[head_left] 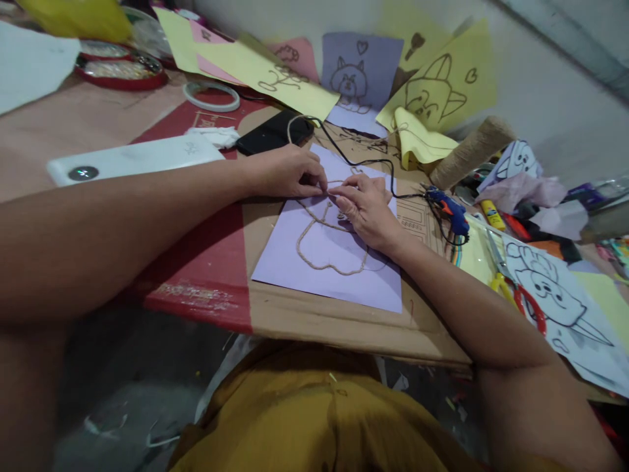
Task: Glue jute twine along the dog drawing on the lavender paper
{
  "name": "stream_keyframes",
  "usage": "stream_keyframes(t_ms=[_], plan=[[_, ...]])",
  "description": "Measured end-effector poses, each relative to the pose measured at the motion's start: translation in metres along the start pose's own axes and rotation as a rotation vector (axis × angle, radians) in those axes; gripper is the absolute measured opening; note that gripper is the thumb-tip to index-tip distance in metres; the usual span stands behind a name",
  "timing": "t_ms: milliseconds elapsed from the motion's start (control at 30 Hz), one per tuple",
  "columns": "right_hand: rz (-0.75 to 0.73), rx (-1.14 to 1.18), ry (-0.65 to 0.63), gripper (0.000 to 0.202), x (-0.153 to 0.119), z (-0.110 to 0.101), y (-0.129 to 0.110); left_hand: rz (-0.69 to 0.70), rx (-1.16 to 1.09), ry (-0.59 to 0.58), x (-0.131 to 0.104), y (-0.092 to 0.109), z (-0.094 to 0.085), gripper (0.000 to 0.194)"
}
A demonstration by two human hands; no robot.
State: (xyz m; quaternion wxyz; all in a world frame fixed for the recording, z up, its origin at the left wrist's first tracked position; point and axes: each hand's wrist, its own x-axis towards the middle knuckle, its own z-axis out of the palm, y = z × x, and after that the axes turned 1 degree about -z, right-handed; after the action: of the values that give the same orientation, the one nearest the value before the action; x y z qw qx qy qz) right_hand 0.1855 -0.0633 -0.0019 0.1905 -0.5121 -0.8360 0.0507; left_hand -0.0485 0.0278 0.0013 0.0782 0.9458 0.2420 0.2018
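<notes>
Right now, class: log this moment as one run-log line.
left hand: pressing twine | right hand: pressing twine | purple paper: flat on cardboard | glue gun: lying right

You have a lilac paper sheet (339, 275) lying flat on the cardboard in front of you, one corner pointing toward your body. On it, a length of tan jute twine (314, 252) is laid out as an outline: a looping curve along the lower part and a narrower shape rising toward the top, where the twine disappears beneath your fingertips. The twine lies flush on the paper, and its far end trails off the sheet's top edge.
</notes>
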Motion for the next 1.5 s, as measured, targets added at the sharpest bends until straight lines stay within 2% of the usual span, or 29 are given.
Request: stream_keyframes(t_ms=[133,200,267,367,467,500,567,633,667,767,933,1100,1267,1367,1433,1500], plan=[[-0.078,-0.021,0.094,0.06,-0.003,-0.018,0.001,0.033,-0.009,-0.017,0.0,-0.003,0.0,0.029],[-0.117,-0.024,0.124,0.053,-0.014,-0.037,0.003,0.036,-0.001,-0.021,0.001,-0.006,0.0,0.033],[-0.098,-0.025,0.157,0.044,-0.037,-0.063,0.011,0.046,0.026,-0.003,0.0,-0.008,0.001,0.035],[0.085,-0.078,0.284,0.035,-0.092,-0.106,0.037,0.069,0.038,-0.017,-0.001,-0.01,0.002,0.039],[0.432,-0.275,0.424,0.029,-0.165,-0.138,0.076,0.098,0.043,0.002,-0.002,-0.012,0.005,0.045],[0.56,-0.327,0.388,0.03,-0.19,-0.143,0.088,0.103,0.039,0.012,-0.002,-0.013,0.005,0.046],[0.75,-0.396,0.195,0.036,-0.235,-0.146,0.108,0.099,0.03,0.026,-0.002,-0.013,0.005,0.047],[0.792,-0.423,0.0,0.051,-0.268,-0.14,0.118,0.087,0.024,0.011,-0.001,-0.013,0.004,0.047],[0.78,-0.46,-0.028,0.056,-0.278,-0.136,0.12,0.08,0.021,-0.008,0.0,-0.014,0.003,0.046],[0.768,-0.497,-0.073,0.06,-0.287,-0.129,0.119,0.054,-0.011,-0.082,0.002,-0.016,-0.001,0.043],[0.74,-0.429,-0.14,0.046,-0.281,-0.141,0.127,0.036,0.016,-0.147,0.005,-0.015,-0.009,0.034],[0.901,-0.34,-0.07,0.044,-0.307,-0.15,0.136,0.061,0.042,-0.135,0.005,-0.009,-0.009,0.032],[0.994,-0.379,-0.046,0.046,-0.338,-0.159,0.111,0.074,0.049,-0.081,0.005,-0.009,-0.003,0.027],[1.022,-0.397,-0.034,0.055,-0.349,-0.166,0.09,0.076,0.043,-0.061,0.004,-0.009,-0.002,0.026],[0.946,-0.383,0.0,0.065,-0.348,-0.166,0.078,0.076,0.038,-0.056,0.004,-0.009,-0.001,0.026],[0.782,-0.361,0.036,0.078,-0.338,-0.162,0.065,0.081,0.04,-0.06,0.005,-0.009,-0.001,0.026]])
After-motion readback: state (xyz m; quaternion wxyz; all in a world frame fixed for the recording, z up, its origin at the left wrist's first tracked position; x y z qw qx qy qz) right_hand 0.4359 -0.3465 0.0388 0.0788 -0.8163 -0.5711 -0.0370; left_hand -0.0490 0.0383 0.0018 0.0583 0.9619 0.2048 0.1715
